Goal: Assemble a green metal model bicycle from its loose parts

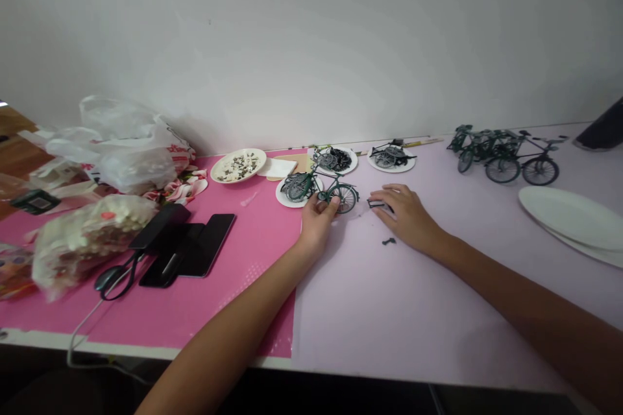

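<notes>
My left hand (318,220) is closed on a green model bicycle (341,193), thumb and fingers at its lower frame between the wheels. To its right, my right hand (405,211) pinches a small dark part (375,203) near the tabletop. A small black piece (389,242) lies on the pale mat just below my right fingers. Behind the bicycle stands a white plate (282,200) with green bicycle parts (296,185). Two more plates at the wall hold black pieces (343,159) and grey wheels (387,156).
Several finished-looking model bicycles (522,159) stand at the back right, by stacked white plates (574,214). On the pink left side are a bowl of small pieces (238,166), phones (214,243), a stuffed clear bag (92,233) and a white plastic bag (131,149).
</notes>
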A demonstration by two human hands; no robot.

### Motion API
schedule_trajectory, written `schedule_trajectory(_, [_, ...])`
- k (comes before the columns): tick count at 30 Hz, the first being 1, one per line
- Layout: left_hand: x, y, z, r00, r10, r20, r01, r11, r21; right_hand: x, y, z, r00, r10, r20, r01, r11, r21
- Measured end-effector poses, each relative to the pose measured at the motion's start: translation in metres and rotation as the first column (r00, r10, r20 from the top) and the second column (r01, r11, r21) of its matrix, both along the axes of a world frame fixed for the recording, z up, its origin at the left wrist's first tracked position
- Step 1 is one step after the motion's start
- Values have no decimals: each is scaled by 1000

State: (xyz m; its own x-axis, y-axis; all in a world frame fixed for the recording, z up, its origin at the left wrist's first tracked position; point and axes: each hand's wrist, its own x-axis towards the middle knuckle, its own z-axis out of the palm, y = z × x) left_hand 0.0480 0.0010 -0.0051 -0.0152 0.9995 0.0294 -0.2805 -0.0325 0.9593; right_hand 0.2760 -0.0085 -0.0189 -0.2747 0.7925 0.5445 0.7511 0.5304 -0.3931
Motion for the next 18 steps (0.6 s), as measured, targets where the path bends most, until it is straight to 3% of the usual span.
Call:
schedule_trajectory(8, [0,-1,1,998,-57,6,57,998,0,7,7,-6,991,-70,113,74,997,-29])
schedule_trajectory(14, [1,-1,1,998,-62,26,62,998,10,8,8,0,997,22,75,-21,1000,-13])
schedule_trajectory(18, [1,-1,1,998,-64,23,64,998,8,5,2,8,997,54,-63,-52,998,26])
